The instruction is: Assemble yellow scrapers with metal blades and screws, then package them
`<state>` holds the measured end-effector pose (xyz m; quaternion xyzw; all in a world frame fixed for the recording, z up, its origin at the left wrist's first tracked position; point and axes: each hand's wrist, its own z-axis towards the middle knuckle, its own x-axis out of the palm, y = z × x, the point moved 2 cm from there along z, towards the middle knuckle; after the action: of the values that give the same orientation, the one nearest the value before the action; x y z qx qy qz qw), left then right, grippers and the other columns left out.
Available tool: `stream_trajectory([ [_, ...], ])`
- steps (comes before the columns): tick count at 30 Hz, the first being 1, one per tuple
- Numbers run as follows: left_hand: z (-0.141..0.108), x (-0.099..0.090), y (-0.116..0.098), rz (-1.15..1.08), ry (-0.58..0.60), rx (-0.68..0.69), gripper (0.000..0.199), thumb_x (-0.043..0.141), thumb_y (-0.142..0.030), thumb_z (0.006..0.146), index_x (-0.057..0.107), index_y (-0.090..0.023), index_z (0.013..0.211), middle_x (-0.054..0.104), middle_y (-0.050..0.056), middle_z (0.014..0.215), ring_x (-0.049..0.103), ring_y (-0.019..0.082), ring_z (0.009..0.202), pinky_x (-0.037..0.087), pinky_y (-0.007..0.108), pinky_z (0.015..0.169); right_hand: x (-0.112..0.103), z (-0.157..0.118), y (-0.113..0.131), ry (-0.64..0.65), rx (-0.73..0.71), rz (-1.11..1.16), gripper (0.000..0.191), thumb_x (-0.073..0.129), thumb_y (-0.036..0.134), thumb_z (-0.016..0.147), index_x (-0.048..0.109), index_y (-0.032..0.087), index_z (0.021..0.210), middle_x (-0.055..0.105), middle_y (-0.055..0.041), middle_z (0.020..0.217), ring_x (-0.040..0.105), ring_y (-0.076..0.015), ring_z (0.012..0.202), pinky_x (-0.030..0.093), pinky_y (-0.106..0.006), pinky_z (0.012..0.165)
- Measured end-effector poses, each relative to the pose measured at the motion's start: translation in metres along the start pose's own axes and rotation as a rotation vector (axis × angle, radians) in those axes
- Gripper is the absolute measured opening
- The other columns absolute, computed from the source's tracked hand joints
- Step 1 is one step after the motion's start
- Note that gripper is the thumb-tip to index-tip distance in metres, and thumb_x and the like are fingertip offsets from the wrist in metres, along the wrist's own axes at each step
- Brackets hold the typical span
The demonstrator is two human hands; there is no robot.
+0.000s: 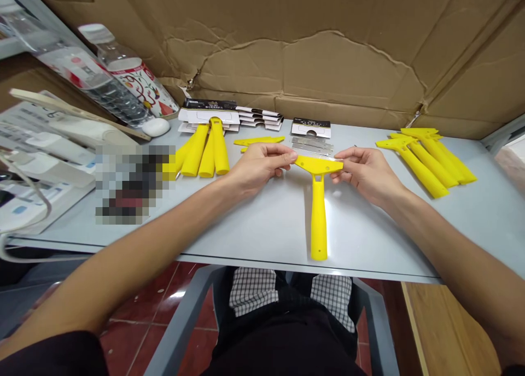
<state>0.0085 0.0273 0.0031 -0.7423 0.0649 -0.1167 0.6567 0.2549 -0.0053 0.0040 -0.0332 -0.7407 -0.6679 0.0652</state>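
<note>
Looks to me like the blade end of a yellow scraper (319, 217) is getting lined up or snugged down, though I can't make out whether a blade is seated in there. The scraper is at the front middle of the grey table (254, 236), head pointing away, handle pointing back at the person. Can't tell if the handle touches the tabletop.

Left hand (264, 167) has its thumb and fingers pinched in close on the left end of the head. Right hand (365, 174) has its fingertips drawn in narrow at the other end, some of them hidden.

Just beyond the head are loose metal blades (312, 145) beside a small black-and-white card sleeve (310, 129), with flat yellow strips (259, 141) behind the left hand. Yellow handles (205, 156) stack up to the left, more yellow scrapers (435, 163) off right.

From here I'd say it calls for even pressure at both ends, head kept square, fingertips off that front edge.
</note>
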Motion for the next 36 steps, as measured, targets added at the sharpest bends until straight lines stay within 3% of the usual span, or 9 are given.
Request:
stream_trajectory([
  [4,-0.001,0.001,0.002,0.047,-0.066,0.141,0.034,0.103,-0.037,0.066,0.081,-0.016,0.082,0.077,0.005,0.089,0.065,0.012,0.075,0.054,0.026,0.068,0.001,-0.001,0.001,0.002,0.006,-0.006,0.024,0.090,0.013,0.069,0.073,0.016,0.085,0.080,-0.0095,0.080,0.076,-0.0189,0.063,0.065,-0.030,0.061],
  [7,-0.002,0.004,0.006,-0.071,-0.015,0.088,0.028,0.099,-0.031,0.074,0.079,-0.014,0.084,0.079,0.009,0.107,0.075,0.016,0.088,0.064,0.033,0.084,0.002,-0.001,0.002,0.008,0.006,-0.008,0.024,0.090,0.014,0.068,0.073,0.017,0.084,0.081,-0.0089,0.080,0.076,-0.0187,0.064,0.065,-0.030,0.062],
  [9,-0.002,0.007,0.008,-0.135,0.037,0.022,0.024,0.095,-0.026,0.078,0.077,-0.013,0.085,0.079,0.010,0.105,0.078,0.020,0.092,0.067,0.037,0.087,0.002,-0.001,0.002,0.006,0.001,-0.004,0.024,0.091,0.014,0.068,0.074,0.017,0.084,0.080,-0.0085,0.080,0.076,-0.0184,0.064,0.065,-0.030,0.061],
  [15,-0.003,0.008,0.005,-0.176,-0.002,0.013,0.018,0.090,-0.020,0.085,0.075,-0.012,0.087,0.078,0.009,0.096,0.079,0.019,0.083,0.069,0.032,0.072,0.001,0.000,-0.001,0.029,-0.010,0.010,0.026,0.096,0.018,0.065,0.075,0.017,0.080,0.081,-0.0082,0.084,0.075,-0.0172,0.064,0.065,-0.030,0.063],
  [19,-0.003,0.008,0.004,-0.154,0.022,-0.029,0.012,0.086,-0.016,0.088,0.076,-0.010,0.088,0.080,0.012,0.098,0.081,0.020,0.084,0.069,0.030,0.070,0.001,0.000,0.000,0.037,-0.012,0.007,0.025,0.096,0.018,0.065,0.076,0.017,0.080,0.081,-0.0082,0.084,0.075,-0.0172,0.064,0.066,-0.030,0.063],
  [24,-0.002,0.008,0.004,-0.139,0.035,-0.090,0.017,0.085,-0.008,0.087,0.069,-0.012,0.092,0.081,0.009,0.086,0.080,0.017,0.071,0.067,0.026,0.068,0.002,-0.001,0.001,0.040,-0.013,0.001,0.020,0.094,0.017,0.069,0.077,0.016,0.080,0.082,-0.0091,0.086,0.075,-0.0170,0.065,0.066,-0.030,0.064],
  [28,-0.001,0.005,0.002,-0.104,0.056,-0.067,0.031,0.092,-0.012,0.082,0.067,-0.015,0.100,0.083,0.010,0.087,0.081,0.018,0.072,0.067,0.029,0.073,0.002,-0.002,0.001,0.050,-0.015,-0.005,0.016,0.091,0.016,0.072,0.078,0.016,0.083,0.082,-0.0097,0.088,0.076,-0.0176,0.068,0.066,-0.030,0.065],
  [36,-0.002,0.002,-0.006,0.089,0.053,0.074,0.038,0.102,-0.037,0.070,0.080,-0.013,0.090,0.083,0.009,0.090,0.080,0.019,0.075,0.069,0.035,0.081,0.002,-0.004,0.003,0.051,0.011,-0.026,0.023,0.096,0.024,0.072,0.078,0.019,0.084,0.082,-0.0092,0.093,0.075,-0.0174,0.073,0.068,-0.033,0.072],
])
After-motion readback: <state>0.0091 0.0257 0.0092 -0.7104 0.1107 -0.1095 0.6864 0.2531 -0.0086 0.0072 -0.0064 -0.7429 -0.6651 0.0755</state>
